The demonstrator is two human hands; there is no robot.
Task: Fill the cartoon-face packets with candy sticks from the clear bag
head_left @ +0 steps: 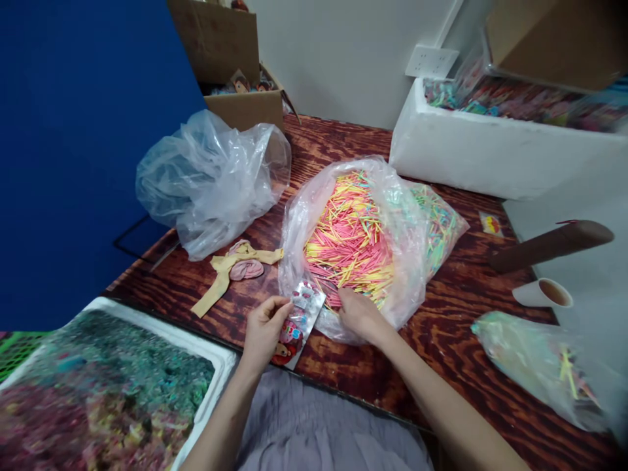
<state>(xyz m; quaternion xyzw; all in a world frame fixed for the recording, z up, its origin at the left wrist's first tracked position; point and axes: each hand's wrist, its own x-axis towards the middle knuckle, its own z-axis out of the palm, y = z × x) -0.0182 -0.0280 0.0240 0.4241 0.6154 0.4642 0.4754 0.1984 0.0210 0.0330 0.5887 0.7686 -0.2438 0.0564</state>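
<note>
My left hand (265, 327) pinches a small clear printed packet (299, 324) at the table's near edge, fingers closed on its left side. My right hand (359, 313) reaches into the mouth of a big clear plastic bag (412, 261) full of thin pink, yellow and green sticks (350, 239). Its fingertips are buried among the sticks, so what they grip is hidden. The packet's upper end lies against the bag's rim, right beside my right hand.
A crumpled empty clear bag (210, 176) and a tan ribbon with a pink piece (240, 265) lie left. White foam trays (471, 154) (216, 360) hold coloured bits. A cardboard tube (554, 243), paper cup (544, 293), another filled bag (534, 360) and cardboard box (235, 59) stand around.
</note>
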